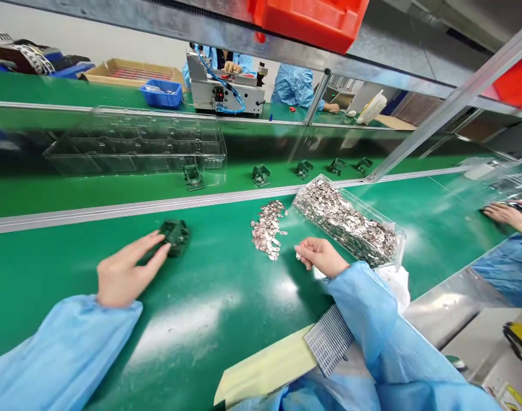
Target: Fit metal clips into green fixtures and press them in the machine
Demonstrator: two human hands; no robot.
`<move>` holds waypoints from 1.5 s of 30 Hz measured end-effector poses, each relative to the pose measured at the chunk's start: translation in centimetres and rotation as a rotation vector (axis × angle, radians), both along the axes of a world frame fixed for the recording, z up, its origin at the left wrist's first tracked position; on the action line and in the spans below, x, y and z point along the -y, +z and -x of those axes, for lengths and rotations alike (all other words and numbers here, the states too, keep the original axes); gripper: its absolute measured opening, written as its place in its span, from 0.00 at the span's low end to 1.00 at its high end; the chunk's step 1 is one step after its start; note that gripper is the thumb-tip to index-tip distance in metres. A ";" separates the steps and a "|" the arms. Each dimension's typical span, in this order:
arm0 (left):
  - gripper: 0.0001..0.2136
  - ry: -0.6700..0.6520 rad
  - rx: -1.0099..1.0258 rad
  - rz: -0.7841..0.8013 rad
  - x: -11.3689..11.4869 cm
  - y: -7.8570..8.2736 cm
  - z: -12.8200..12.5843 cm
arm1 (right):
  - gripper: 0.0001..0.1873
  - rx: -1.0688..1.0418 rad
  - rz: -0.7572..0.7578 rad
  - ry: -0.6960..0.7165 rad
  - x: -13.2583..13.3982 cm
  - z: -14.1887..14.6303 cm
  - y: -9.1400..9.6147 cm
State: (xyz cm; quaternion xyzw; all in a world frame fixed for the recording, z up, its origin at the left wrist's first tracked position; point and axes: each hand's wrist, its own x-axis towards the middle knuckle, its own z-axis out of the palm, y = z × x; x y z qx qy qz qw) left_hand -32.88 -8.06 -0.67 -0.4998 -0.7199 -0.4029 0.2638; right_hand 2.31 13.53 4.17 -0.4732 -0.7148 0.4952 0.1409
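My left hand (128, 267) pinches the near edge of a dark green part (175, 236) on the green bench, thumb and fingers closed on it. Over the middle of the bench, my right hand (320, 256) holds a small silvery metal piece (298, 256) between thumb and fingertips. A loose pile of small metal pieces (267, 231) lies between my two hands. Just beyond my right hand, a clear plastic box (392, 264) is filled with many more such pieces. Fine detail of the green part is too blurred to make out.
Several similar dark parts (261, 174) sit on the belt (239, 185) behind a metal rail, near a clear compartment tray (136, 154). A slatted metal plate (329, 341) and yellow paper (269, 365) lie near my body. A co-worker's hand (505, 214) is at the right.
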 end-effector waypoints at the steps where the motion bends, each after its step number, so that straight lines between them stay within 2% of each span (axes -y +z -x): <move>1: 0.09 -0.092 -0.055 0.024 0.2 0.0 -1.7 | 0.30 -0.047 0.032 0.001 0.6 -0.2 0.4; 4: 0.10 -0.257 -0.168 0.073 0.9 0.3 -5.7 | 0.32 -0.158 0.086 -0.013 2.9 -1.2 1.5; 8: 0.21 -0.259 -0.147 0.118 1.8 0.4 -8.6 | 0.28 -0.319 0.129 -0.077 5.8 -3.1 2.4; 12: 0.32 -0.276 0.040 0.256 1.9 0.2 -9.1 | 0.26 -0.452 0.197 -0.158 8.1 -5.0 2.3; 16: 0.49 -0.387 0.130 0.512 0.4 0.2 -8.7 | 0.26 -0.510 0.246 -0.244 9.4 -6.2 1.5; 18: 0.53 -0.434 0.168 0.620 -0.5 0.3 -8.5 | 0.26 -0.539 0.266 -0.278 9.9 -6.5 1.2; 23: 0.45 -0.456 0.262 0.735 -1.7 0.7 -8.1 | 0.28 -0.580 0.274 -0.292 11.0 -6.9 1.0; 26: 0.36 -0.482 0.321 0.602 -1.9 0.8 -9.1 | 0.27 -0.568 0.277 -0.292 11.9 -7.4 0.7; 28: 0.30 -0.535 0.425 0.447 -2.0 0.9 -11.2 | 0.25 -0.536 0.250 -0.280 12.5 -7.8 0.4; 31: 0.26 -0.677 0.700 0.301 -2.1 1.1 -16.3 | 0.20 -0.510 0.078 -0.280 13.5 -8.3 -0.2; 34: 0.26 -0.838 0.968 0.287 -2.1 1.6 -21.6 | 0.16 -0.491 -0.111 -0.287 14.8 -8.6 -0.6; 36: 0.27 -0.914 1.103 0.305 -2.0 1.8 -24.2 | 0.12 -0.452 -0.206 -0.276 15.7 -8.8 -0.6; 40: 0.23 -1.021 1.237 0.366 -1.6 1.8 -26.4 | 0.07 -0.387 -0.301 -0.246 17.2 -8.7 -0.5; 45: 0.21 -1.060 1.246 0.436 -1.1 1.6 -26.6 | 0.06 -0.361 -0.278 -0.232 17.8 -8.2 -1.0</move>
